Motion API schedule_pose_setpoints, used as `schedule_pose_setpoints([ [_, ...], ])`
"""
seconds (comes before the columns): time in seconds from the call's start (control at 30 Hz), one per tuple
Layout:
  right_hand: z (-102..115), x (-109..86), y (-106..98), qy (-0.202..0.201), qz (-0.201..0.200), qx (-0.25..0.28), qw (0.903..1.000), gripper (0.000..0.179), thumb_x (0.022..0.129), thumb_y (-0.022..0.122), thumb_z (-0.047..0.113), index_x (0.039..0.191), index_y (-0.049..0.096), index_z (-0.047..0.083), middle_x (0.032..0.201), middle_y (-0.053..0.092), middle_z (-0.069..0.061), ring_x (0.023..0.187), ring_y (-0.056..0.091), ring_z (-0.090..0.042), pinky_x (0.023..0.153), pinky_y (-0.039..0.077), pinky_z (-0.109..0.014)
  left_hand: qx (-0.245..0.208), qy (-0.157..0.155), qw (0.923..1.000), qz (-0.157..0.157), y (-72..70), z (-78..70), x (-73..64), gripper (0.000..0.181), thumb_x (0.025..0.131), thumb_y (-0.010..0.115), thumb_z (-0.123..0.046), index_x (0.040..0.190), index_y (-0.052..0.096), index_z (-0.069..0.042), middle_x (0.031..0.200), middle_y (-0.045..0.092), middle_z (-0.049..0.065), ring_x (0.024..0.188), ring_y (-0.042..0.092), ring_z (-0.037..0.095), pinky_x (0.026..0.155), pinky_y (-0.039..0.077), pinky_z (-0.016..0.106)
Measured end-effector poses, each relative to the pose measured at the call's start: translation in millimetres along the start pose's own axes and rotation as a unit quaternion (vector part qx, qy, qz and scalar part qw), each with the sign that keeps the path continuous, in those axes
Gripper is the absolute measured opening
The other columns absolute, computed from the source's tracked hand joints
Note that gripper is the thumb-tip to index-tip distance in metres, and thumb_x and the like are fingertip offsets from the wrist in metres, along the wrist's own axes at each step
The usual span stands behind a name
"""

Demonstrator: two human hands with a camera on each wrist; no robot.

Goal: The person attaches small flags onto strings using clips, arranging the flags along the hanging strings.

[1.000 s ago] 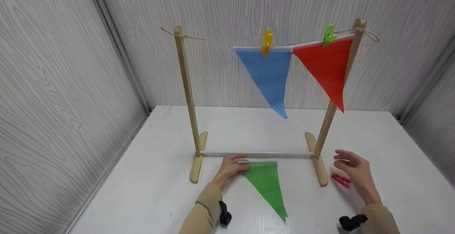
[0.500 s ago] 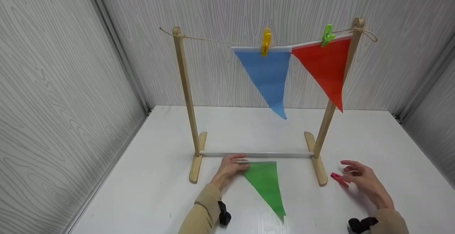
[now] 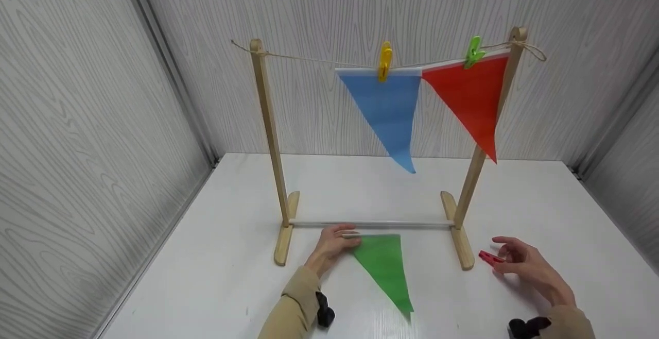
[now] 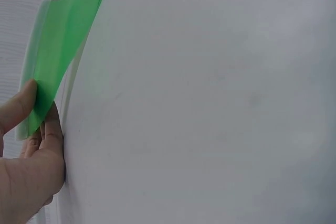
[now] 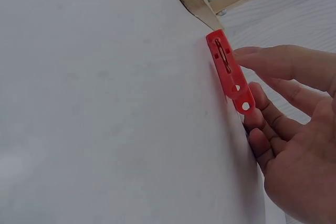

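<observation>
My left hand [image 3: 332, 243] pinches the end of the white top strip of a green pennant [image 3: 383, 256] between thumb and fingers. In the left wrist view the thumb lies over the strip [image 4: 30, 51] and the fingers are behind it. The pennant's point trails toward the near edge of the table. On the right, a red clothespin [image 5: 226, 64] lies low at the table, its handle end between the fingers of my right hand [image 3: 530, 267]. One fingertip meets its side in the right wrist view, and other fingers curl at the handle end.
A wooden stand with a left post [image 3: 270, 133], a right post [image 3: 471, 179] and a white crossbar [image 3: 401, 223] stands ahead. A blue pennant [image 3: 386, 107] under a yellow clothespin [image 3: 384, 61] and a red pennant [image 3: 471, 97] under a green clothespin [image 3: 473, 53] hang from its string [image 3: 309, 59].
My right hand has come down and nearer to me, closing its fingers around the red clothespin, which has turned slightly. The left hand and green pennant have stayed put.
</observation>
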State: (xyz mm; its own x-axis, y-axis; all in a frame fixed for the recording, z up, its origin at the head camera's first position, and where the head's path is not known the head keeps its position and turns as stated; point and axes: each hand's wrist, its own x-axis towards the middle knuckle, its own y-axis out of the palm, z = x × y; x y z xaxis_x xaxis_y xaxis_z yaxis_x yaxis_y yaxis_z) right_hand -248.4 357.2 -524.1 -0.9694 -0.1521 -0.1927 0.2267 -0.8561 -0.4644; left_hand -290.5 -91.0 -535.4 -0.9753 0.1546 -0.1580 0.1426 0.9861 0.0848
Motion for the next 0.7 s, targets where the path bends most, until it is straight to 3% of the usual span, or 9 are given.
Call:
schedule_pose_setpoints([
  [0.3, -3.9, 2.8, -1.6, -0.013, 0.020, -0.043, 0.9988, 0.078, 0.083, 0.079, 0.009, 0.148, 0.038, -0.003, 0.109, 0.055, -0.011, 0.093, 0.047, -0.015, 0.074, 0.041, -0.021, 0.009, -0.005, 0.9999, 0.003, -1.1, -0.3, -1.7, 0.047, 0.086, 0.074, 0.003, 0.131, 0.059, 0.010, 0.122, 0.071, 0.022, 0.097, 0.070, 0.013, 0.086, 0.058, 0.027],
  [0.7, -3.3, 3.4, -2.6, -0.016, 0.032, -0.066, 0.9972, 0.081, 0.080, 0.080, 0.005, 0.149, 0.037, -0.004, 0.116, 0.056, -0.016, 0.095, 0.047, -0.016, 0.075, 0.041, -0.021, 0.001, -0.015, 0.9999, -0.002, -1.5, 0.5, 0.8, 0.048, 0.084, 0.074, 0.005, 0.130, 0.060, 0.010, 0.114, 0.074, 0.015, 0.092, 0.068, 0.011, 0.081, 0.057, 0.024],
])
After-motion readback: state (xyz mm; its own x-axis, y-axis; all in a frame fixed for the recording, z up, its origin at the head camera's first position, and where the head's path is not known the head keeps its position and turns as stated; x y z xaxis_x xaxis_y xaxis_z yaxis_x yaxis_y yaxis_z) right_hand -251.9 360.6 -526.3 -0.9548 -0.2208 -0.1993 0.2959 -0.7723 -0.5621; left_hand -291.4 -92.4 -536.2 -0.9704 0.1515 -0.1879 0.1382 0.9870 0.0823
